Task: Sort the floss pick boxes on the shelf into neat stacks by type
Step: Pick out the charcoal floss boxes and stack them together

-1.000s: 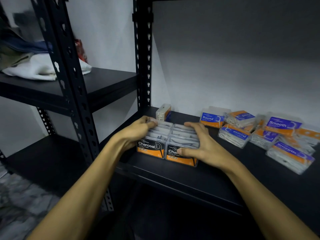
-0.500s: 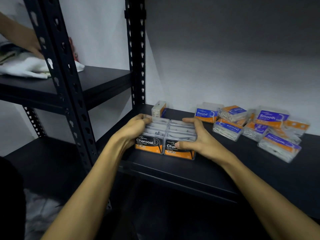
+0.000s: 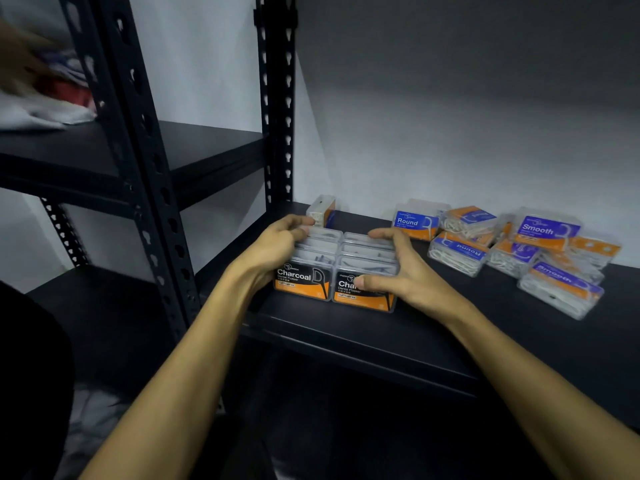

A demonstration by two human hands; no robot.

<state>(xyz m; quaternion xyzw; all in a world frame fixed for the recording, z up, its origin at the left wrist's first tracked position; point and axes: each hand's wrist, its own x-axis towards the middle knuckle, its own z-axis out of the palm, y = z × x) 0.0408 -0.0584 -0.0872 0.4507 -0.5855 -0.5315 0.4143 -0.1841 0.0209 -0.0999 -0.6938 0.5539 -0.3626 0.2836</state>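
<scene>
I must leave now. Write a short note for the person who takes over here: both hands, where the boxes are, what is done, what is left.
Left hand: pressed on the left side of the Charcoal boxes, not lifting.
Right hand: pressed on their right side, thumb over the front label.
Done: the Charcoal boxes stand in two neat rows at the front of the shelf.
Left: the Round box and the Smooth box sit in a mixed, tilted pile at the right; sort it by type. One small box stands alone behind the left hand; its type is unreadable.
</scene>
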